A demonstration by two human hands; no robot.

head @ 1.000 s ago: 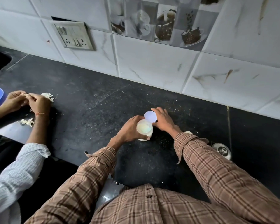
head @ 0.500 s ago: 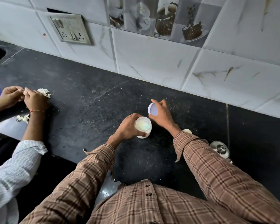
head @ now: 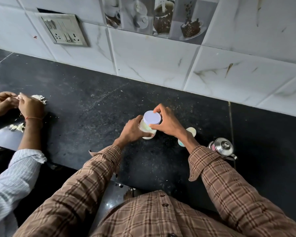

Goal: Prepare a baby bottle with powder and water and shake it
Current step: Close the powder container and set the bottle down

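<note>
A small clear jar (head: pixel 146 130) of pale powder stands on the black counter (head: pixel 85 117) at centre. My left hand (head: pixel 132 130) grips its side. A round pale lilac lid (head: pixel 152 117) sits on the jar's mouth, and my right hand (head: pixel 166 122) holds that lid by its rim between fingers and thumb. Just right of my right wrist a pale bottle-like object (head: pixel 190 131) lies on the counter, mostly hidden by my forearm.
A small steel kettle (head: pixel 223 148) stands right of my right sleeve near the counter's front edge. At far left another person's hands (head: pixel 22 106) peel garlic, with peels (head: pixel 39 98) scattered beside them. A tiled wall with a socket plate (head: pixel 63 30) runs behind.
My right hand brought the lid from beside the open jar down onto its mouth. My left hand kept its hold on the jar.
</note>
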